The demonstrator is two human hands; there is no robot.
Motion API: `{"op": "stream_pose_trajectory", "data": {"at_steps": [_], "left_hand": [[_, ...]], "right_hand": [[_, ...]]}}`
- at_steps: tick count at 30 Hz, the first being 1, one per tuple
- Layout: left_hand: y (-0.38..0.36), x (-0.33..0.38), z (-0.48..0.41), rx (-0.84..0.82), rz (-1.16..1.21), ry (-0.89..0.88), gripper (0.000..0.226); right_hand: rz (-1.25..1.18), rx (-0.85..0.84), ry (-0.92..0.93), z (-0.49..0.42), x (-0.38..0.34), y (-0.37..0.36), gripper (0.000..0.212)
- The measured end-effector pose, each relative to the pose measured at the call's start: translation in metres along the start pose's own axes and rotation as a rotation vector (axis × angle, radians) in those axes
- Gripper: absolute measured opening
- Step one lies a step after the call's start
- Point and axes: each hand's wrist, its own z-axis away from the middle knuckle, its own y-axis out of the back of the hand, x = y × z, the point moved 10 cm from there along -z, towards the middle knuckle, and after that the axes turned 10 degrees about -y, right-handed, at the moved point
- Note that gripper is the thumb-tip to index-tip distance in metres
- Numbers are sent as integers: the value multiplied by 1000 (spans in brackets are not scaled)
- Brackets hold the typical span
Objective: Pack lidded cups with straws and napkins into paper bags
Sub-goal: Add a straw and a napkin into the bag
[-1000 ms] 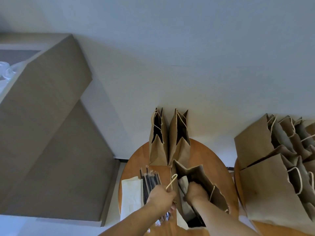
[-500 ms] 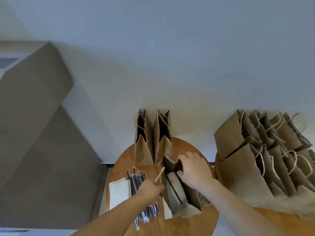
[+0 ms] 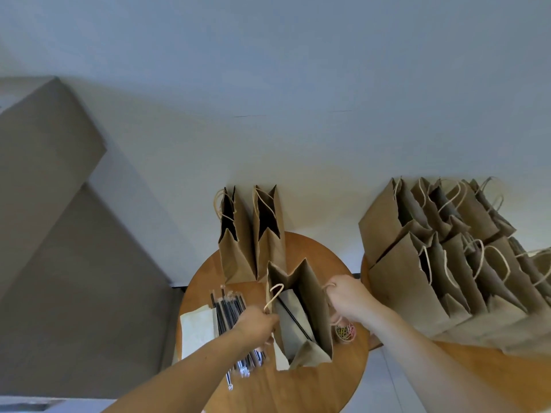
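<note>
At tabletop centre, grips twine handles of brown paper bag with left hand and right hand; napkin, black straw inside.

Light was soft, dim and bluish, spread evenly over the wall. The 2 back bags were near black inside. Faint shadows lay on the table beside them. The wide lens bent straight lines toward the edges, and detail was slightly soft throughout, most on the straws.
</note>
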Motion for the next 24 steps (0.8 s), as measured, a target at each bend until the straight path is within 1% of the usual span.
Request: {"op": "stream_pose_trajectory", "data": {"at_steps": [3, 6, 9, 10, 12, 14, 16, 17, 18, 20, 21, 22, 24], "left_hand": [[0, 9, -3, 0, -23, -28, 14], [-2, 23, -8, -8, -42, -112, 11], [-13, 34, -9, -51, -124, -186, 11], [-18, 35, -8, -70, -151, -200, 12], [-30, 35, -6, -105, -166, -213, 6], [-39, 31, -3, -126, -133, -199, 30], [-51, 27, 1, -170, -110, -192, 54], [-55, 26, 2, -168, -143, -196, 58], [-54, 27, 3, -124, -223, -205, 55], [-44, 34, 0, 34, -422, -221, 33], [-39, 37, -2, 105, -491, -215, 26], [-35, 40, -4, 152, -544, -215, 26], [-32, 46, -7, 184, -606, -237, 27]], "right_hand": [[-199, -149, -74, 10, 7, -8, 22], [-437, -257, -103, 19, 10, -20, 28], [-568, -278, -103, 20, 7, -27, 26], [-607, -266, -108, 20, 6, -29, 23], [-679, -232, -125, 17, 7, -30, 21], [-742, -221, -134, 16, 7, -32, 22], [-793, -248, -114, 15, 6, -33, 25], [-819, -274, -94, 14, 4, -34, 26], [-836, -304, -71, 14, 1, -35, 28], [-823, -345, -19, 11, -3, -36, 31], [-799, -342, -4, 9, -2, -35, 34], [-770, -319, 1, 5, 1, -33, 37], [-721, -248, 8, -3, 14, -25, 42]]}}
